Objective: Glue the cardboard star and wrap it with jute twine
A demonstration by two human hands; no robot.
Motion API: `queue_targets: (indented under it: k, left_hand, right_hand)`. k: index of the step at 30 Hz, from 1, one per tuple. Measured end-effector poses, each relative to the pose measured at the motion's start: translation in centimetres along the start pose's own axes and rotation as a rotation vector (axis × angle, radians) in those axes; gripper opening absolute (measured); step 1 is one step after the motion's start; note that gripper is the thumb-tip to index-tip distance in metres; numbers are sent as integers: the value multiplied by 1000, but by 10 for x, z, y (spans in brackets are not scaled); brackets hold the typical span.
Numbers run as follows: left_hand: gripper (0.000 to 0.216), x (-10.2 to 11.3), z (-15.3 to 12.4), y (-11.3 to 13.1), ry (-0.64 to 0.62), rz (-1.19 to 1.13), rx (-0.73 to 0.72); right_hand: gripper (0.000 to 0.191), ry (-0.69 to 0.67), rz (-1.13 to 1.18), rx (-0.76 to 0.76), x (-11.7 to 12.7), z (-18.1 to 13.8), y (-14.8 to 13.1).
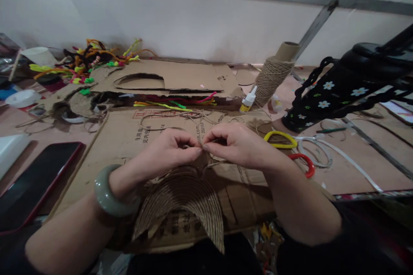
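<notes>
My left hand (171, 148) and my right hand (237, 144) meet at the fingertips, both pinched on a thin strand of jute twine (180, 118) at the top of a twine-wrapped, fan-shaped cardboard piece (183, 197). That piece lies on a flat cardboard sheet (122, 146) in front of me. A pale green bangle (108, 197) circles my left wrist. Loose loops of twine trail across the cardboard beyond my fingers.
A spool of twine on a cardboard tube (274, 75) and a small glue bottle (248, 101) stand behind. Yellow and red scissors handles (284, 139) lie right. A phone (35, 182) lies left. Coloured pipe cleaners (80, 62) pile at back left; a flowered black bag (338, 90) sits right.
</notes>
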State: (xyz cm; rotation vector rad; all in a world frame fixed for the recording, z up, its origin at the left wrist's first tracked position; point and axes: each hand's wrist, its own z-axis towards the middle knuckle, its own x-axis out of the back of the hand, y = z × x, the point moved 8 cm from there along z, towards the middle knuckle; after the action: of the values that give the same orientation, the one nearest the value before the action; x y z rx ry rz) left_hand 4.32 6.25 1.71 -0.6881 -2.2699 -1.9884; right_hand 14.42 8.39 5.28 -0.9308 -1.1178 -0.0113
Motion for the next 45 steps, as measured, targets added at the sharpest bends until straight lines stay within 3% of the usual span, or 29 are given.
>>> queue_targets:
  k: [4,10,19,30,36,45]
  left_hand:
    - [13,4,1,-5,87,-72,11]
    - [15,19,-2,0,270,-89,-54]
    - [13,24,-4,-2,397,-116,-155]
    - [15,22,-7,-5,444,-94,-170]
    - [13,22,-7,-1,432,-47,-186]
    - [14,19,-7,3,381,54,-201]
  right_hand:
    - [20,107,50,53,8,-1,0]
    - [15,339,-101,68,23,-6,0]
    - [19,491,-314,147,15,-14,-17]
    - [26,508,-614,156,6,-19,-29]
    - [21,460,-366,127,12,-13,-19]
    - [11,255,-26,35,15,-3,1]
